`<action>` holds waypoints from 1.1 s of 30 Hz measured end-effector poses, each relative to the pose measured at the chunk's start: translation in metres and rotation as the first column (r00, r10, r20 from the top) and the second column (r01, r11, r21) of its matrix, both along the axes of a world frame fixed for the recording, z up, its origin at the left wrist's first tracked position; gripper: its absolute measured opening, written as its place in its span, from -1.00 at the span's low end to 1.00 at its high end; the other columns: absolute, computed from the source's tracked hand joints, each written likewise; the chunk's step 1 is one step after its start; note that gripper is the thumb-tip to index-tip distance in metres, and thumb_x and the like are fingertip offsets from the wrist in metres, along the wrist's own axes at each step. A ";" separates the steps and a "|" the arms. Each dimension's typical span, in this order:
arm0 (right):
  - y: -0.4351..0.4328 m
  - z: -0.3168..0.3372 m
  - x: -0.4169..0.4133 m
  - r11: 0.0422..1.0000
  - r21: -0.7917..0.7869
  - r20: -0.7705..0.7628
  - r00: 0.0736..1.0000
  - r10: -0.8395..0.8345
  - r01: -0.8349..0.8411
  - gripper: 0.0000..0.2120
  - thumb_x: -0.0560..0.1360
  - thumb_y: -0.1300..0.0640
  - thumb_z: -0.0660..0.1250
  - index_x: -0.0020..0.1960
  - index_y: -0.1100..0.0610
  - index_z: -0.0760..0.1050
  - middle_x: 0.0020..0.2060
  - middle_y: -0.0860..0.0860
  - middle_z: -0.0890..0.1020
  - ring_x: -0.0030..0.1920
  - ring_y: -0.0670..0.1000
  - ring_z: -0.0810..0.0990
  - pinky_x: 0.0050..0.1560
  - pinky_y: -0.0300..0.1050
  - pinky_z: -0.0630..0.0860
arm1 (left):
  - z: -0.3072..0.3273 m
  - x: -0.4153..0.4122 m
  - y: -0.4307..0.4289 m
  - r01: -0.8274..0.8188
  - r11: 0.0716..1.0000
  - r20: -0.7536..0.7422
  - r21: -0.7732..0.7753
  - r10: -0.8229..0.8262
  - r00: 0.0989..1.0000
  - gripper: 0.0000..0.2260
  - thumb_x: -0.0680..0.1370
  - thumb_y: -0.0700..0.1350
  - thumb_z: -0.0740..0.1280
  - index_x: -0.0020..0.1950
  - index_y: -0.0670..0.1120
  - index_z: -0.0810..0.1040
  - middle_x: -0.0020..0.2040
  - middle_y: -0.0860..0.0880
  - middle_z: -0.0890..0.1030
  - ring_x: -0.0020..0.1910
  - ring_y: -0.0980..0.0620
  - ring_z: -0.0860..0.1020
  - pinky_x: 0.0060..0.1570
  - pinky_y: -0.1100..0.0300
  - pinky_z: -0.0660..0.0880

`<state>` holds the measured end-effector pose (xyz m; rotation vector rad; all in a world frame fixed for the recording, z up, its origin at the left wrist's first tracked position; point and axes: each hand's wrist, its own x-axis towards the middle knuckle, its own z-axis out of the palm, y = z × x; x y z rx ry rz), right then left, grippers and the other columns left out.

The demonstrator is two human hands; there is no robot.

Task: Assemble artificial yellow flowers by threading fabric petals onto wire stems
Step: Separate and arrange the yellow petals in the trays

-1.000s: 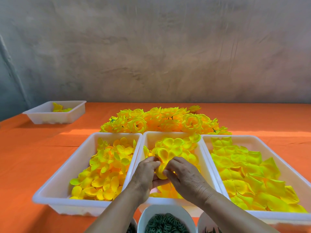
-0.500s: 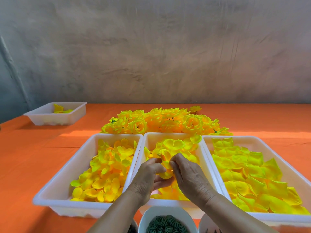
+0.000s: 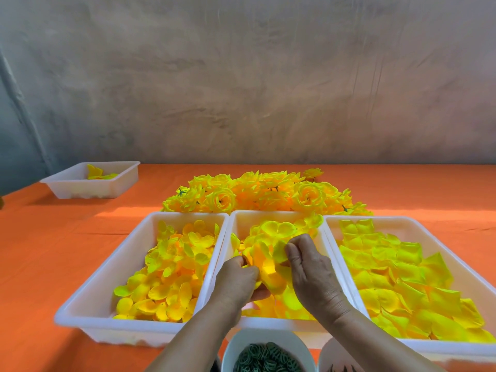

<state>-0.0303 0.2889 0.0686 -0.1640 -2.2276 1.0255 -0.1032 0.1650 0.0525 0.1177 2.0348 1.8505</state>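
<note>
Over the middle tray (image 3: 257, 218) of yellow petals, a left hand (image 3: 236, 283) and a right hand (image 3: 311, 275) pinch a petal cluster (image 3: 265, 267) between curled fingers. The left tray (image 3: 120, 332) holds small petals and the right tray (image 3: 402, 220) larger ones. A bowl (image 3: 292, 340) of green rings (image 3: 264, 359) sits nearest, with finished flowers (image 3: 257, 191) behind.

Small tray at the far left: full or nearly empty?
Nearly empty: the small tray holds only a few yellow petals; much of its white inside shows.
</note>
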 end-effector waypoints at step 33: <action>0.006 0.013 -0.014 0.948 0.248 0.290 0.949 0.123 -0.199 -0.89 0.49 -0.03 0.35 -0.07 -0.04 0.62 -0.14 -0.10 0.60 -0.08 -0.09 0.52 0.05 -0.06 0.46 | 0.008 0.001 -0.003 -0.024 0.994 -0.007 0.110 0.025 1.000 -0.82 0.54 -0.30 0.25 0.03 -0.14 0.61 0.04 -0.25 0.63 0.04 -0.22 0.62 -0.22 0.03 0.65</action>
